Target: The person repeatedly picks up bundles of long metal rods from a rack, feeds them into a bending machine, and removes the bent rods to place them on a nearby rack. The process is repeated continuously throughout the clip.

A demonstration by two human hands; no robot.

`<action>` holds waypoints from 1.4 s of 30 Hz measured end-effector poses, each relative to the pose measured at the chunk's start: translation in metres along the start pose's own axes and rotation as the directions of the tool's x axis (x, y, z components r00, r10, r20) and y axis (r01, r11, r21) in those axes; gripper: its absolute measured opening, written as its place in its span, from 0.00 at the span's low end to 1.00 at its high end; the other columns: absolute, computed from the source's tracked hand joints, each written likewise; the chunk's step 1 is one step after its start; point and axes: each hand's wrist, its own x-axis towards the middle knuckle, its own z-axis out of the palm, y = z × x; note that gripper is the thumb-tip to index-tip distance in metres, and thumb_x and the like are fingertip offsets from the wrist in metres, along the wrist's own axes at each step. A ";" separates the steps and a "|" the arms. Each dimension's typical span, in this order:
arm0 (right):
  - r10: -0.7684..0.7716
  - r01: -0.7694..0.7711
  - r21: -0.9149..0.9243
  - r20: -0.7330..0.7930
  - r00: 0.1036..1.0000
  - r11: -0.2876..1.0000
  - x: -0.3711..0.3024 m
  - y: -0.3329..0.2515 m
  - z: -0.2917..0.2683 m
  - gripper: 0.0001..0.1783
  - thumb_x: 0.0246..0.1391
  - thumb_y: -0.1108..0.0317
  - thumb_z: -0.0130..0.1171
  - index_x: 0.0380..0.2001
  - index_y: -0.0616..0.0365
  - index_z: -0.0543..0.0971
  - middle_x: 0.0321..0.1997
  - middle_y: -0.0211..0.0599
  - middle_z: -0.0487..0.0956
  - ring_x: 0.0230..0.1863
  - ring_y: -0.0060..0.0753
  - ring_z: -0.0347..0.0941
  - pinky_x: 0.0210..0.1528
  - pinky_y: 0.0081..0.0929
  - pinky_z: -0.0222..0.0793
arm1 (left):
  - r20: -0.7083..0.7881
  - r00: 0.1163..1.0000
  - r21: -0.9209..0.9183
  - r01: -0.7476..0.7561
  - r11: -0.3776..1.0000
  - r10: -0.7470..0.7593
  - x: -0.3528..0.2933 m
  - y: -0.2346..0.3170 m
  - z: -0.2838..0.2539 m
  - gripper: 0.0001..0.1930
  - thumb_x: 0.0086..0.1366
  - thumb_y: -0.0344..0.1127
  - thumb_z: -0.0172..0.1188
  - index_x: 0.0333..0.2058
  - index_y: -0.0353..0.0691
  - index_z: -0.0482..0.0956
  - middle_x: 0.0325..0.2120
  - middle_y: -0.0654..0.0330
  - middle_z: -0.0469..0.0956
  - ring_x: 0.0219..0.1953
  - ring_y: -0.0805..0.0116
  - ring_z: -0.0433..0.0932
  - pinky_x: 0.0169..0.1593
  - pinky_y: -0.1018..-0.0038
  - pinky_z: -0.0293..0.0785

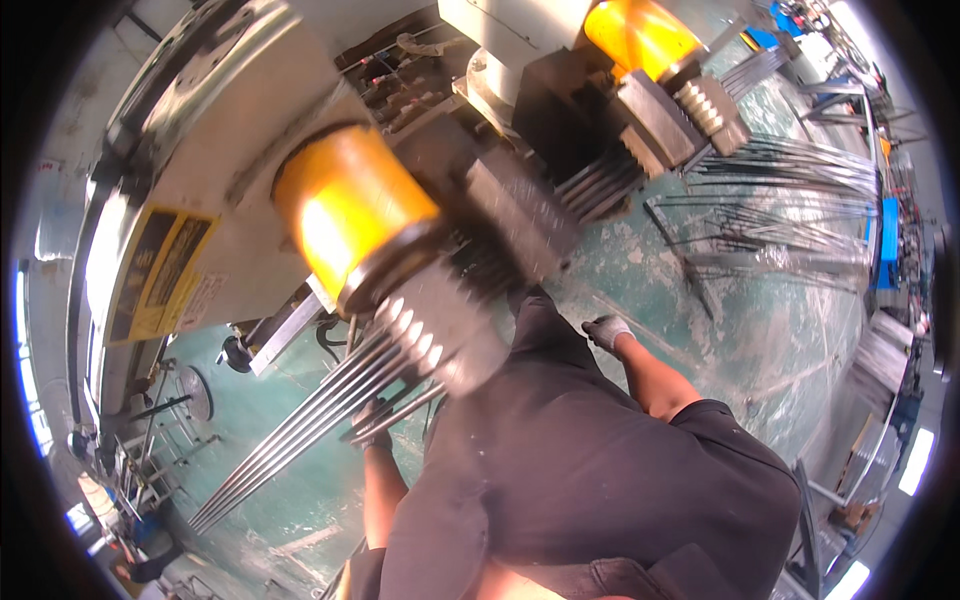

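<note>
Several long metal rods point(290, 437) lie side by side, running from the lower left up to a grooved metal block point(440, 325). That block is fitted below a yellow cylinder point(355, 210) on a large machine. My left hand point(373, 424), in a dark-looking glove, is at the underside of the rods, beside a shorter bar point(400, 413). Its fingers are partly hidden there, so its grip does not show. Away from the machine, my right hand point(606, 331) hangs at my side in a light glove with dark fingertips. Its fingers are curled together, with nothing visible in them.
A second yellow cylinder point(645, 38) carries another grooved block point(712, 112) at the upper right. Many loose rods point(790, 165) rest on a rack beyond it. The machine's pale housing point(240, 160) fills the upper left. A round disc point(195, 392) stands at the left.
</note>
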 end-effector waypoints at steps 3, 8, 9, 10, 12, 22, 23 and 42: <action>-0.185 0.189 0.035 -0.102 0.977 0.981 0.040 -0.027 -0.051 0.24 0.62 0.47 0.65 0.40 0.61 0.89 0.36 0.41 0.89 0.39 0.36 0.84 0.49 0.38 0.77 | 0.124 0.964 -0.234 0.259 0.937 -0.235 -0.012 0.062 0.015 0.12 0.66 0.41 0.66 0.39 0.38 0.84 0.33 0.54 0.85 0.35 0.56 0.84 0.42 0.57 0.80; -0.494 0.506 0.047 -0.157 0.855 0.861 0.101 -0.076 -0.121 0.21 0.66 0.51 0.61 0.52 0.53 0.87 0.51 0.47 0.88 0.57 0.51 0.83 0.59 0.42 0.77 | 0.377 0.747 -0.508 0.661 0.552 -0.547 -0.063 0.176 0.024 0.12 0.66 0.40 0.65 0.41 0.38 0.84 0.33 0.55 0.85 0.34 0.60 0.84 0.40 0.61 0.79; -0.612 0.592 -0.156 -0.185 0.769 0.791 0.103 -0.085 -0.131 0.18 0.68 0.55 0.59 0.51 0.52 0.86 0.52 0.44 0.87 0.59 0.50 0.81 0.59 0.42 0.76 | 0.393 0.731 -0.510 0.679 0.529 -0.559 -0.068 0.189 0.025 0.12 0.67 0.40 0.65 0.42 0.38 0.83 0.34 0.55 0.85 0.34 0.60 0.84 0.39 0.62 0.79; -0.642 0.604 -0.229 -0.172 0.747 0.764 0.109 -0.081 -0.132 0.18 0.68 0.56 0.58 0.52 0.51 0.86 0.55 0.44 0.87 0.61 0.49 0.80 0.60 0.42 0.76 | 0.402 0.728 -0.510 0.681 0.525 -0.555 -0.062 0.198 0.024 0.12 0.67 0.40 0.65 0.42 0.38 0.83 0.34 0.55 0.85 0.34 0.61 0.84 0.39 0.63 0.79; -0.705 0.623 -0.367 -0.154 0.692 0.691 0.110 -0.084 -0.138 0.18 0.68 0.57 0.58 0.54 0.51 0.86 0.59 0.43 0.85 0.64 0.47 0.78 0.60 0.42 0.76 | 0.403 0.731 -0.515 0.678 0.524 -0.550 -0.052 0.210 0.023 0.13 0.67 0.40 0.65 0.43 0.38 0.83 0.34 0.56 0.85 0.33 0.62 0.84 0.38 0.64 0.79; -0.165 0.165 0.007 -0.044 0.985 0.986 0.003 -0.024 -0.104 0.27 0.63 0.47 0.63 0.48 0.62 0.89 0.43 0.44 0.90 0.48 0.41 0.86 0.55 0.38 0.77 | 0.301 0.820 -0.704 0.535 0.466 -0.486 0.022 0.198 0.008 0.14 0.69 0.38 0.64 0.48 0.37 0.83 0.35 0.58 0.85 0.31 0.69 0.84 0.34 0.72 0.78; -0.136 0.136 -0.002 -0.028 0.990 0.991 0.005 0.002 -0.091 0.28 0.62 0.46 0.62 0.50 0.61 0.88 0.47 0.47 0.90 0.52 0.44 0.86 0.59 0.39 0.77 | 0.318 0.800 -0.800 0.514 0.309 -0.509 0.016 0.210 -0.018 0.16 0.69 0.38 0.64 0.50 0.36 0.82 0.36 0.58 0.85 0.32 0.68 0.84 0.35 0.72 0.79; -0.304 0.627 0.070 -0.829 0.469 0.776 -0.058 -0.022 -0.296 0.21 0.61 0.52 0.63 0.47 0.57 0.87 0.47 0.58 0.86 0.53 0.60 0.83 0.57 0.45 0.78 | -0.266 0.926 -0.808 -0.365 -0.462 -0.267 -0.041 -0.096 -0.082 0.11 0.78 0.42 0.53 0.47 0.45 0.81 0.42 0.60 0.81 0.46 0.63 0.80 0.55 0.61 0.75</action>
